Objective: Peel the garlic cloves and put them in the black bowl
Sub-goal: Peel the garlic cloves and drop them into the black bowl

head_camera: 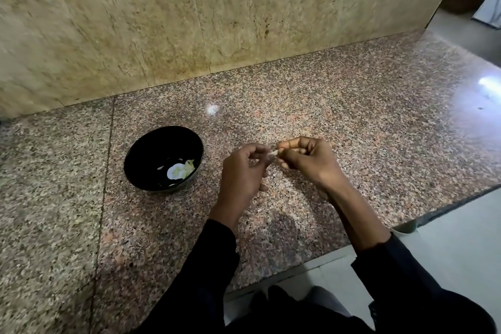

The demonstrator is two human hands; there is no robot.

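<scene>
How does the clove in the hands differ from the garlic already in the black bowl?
The garlic clove is pinched above the counter between the left hand and right hand; the garlic pieces lie loose on the floor of the black bowl. The clove is mostly hidden by fingers, only a pale tip showing; the pieces lie in plain view. The clove is single; the pieces are several. Both look pale.

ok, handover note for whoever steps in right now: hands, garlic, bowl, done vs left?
Right hand: pinches a garlic clove above the granite counter.
Left hand: fingertips at the clove's tip, apparently pulling skin.
Black bowl: on the counter, left of the hands, with a few pale peeled pieces inside.
Done: some garlic is in the bowl.
Left: finish peeling this clove and drop it in.
</scene>
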